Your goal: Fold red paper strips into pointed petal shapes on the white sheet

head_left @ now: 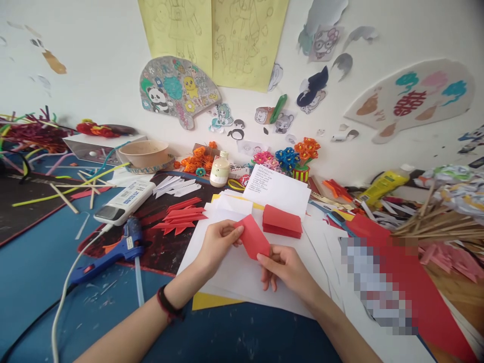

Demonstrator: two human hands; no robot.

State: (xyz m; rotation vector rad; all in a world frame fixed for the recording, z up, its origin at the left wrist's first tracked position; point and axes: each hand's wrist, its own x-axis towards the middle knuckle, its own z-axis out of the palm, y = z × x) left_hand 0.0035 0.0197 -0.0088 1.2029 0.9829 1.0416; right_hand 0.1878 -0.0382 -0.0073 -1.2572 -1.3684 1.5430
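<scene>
A small red paper piece is held up between my two hands, above white sheets. My left hand pinches its upper left edge between thumb and fingers. At its lower right corner, my right hand grips it with the thumb in front. Just behind my right hand lies a stack of red paper rectangles. Folded red strips are piled to the left of the sheets.
On the left are a blue glue gun and a white power strip with a cable. A bottle, a bowl and a written card stand behind. Large red paper and thin sticks lie right.
</scene>
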